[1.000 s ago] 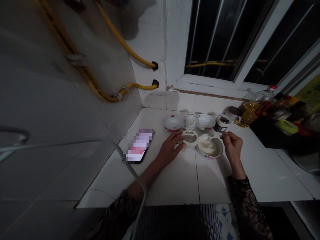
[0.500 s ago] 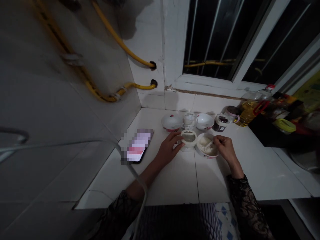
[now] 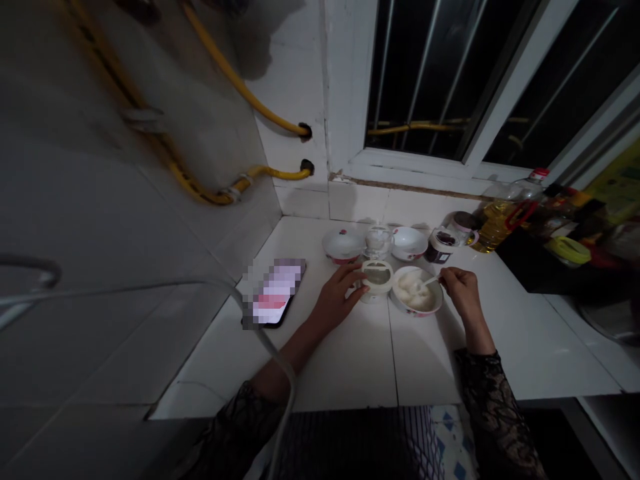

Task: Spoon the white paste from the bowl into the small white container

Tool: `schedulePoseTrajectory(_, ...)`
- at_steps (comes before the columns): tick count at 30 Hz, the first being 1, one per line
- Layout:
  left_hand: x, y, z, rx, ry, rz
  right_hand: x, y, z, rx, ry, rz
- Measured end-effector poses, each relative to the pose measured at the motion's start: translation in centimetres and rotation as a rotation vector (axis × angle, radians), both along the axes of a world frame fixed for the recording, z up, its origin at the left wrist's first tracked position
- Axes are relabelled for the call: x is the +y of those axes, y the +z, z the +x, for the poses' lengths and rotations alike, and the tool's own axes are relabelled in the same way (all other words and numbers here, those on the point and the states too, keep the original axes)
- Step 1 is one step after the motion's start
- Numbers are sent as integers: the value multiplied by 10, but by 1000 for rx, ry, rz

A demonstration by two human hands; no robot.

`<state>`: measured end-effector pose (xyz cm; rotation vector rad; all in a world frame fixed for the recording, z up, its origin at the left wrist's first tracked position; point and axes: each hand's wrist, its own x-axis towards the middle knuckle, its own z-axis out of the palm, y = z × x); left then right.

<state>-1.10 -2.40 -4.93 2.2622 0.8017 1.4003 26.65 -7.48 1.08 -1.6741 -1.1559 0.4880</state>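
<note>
My left hand has its thumb and fingers curved round the left side of a small clear container with a pale rim, which stands on the counter. Just to the right is a bowl with a pink pattern, holding white powder. A white spoon lies slanted with its head in the powder. Its handle end is pinched in my right hand, just beyond the bowl's right rim. The spoon's head is partly lost against the powder.
Behind stand a wide bowl, a second clear container, a small white bowl and a dark-labelled jar. A lit phone lies left. An oil bottle stands back right. A grey cable crosses in front.
My right hand has moved a little right with the spoon, showing more of its handle and the powder. The bowl's right rim reaches slightly further right. My left hand has stayed put.
</note>
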Motion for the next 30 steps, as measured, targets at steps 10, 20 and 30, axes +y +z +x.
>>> schedulePoseTrajectory(10, 1, -1, 1, -8, -1, 0, 6, 0, 0, 202, -71, 24)
schedulePoseTrajectory(20, 2, -2, 1, -15, -4, 3, 0, 3, -62, -181, 176, 270)
schedulePoseTrajectory(30, 0, -1, 0, -12, -8, 8, -11, 9, -45, -322, 80, 339)
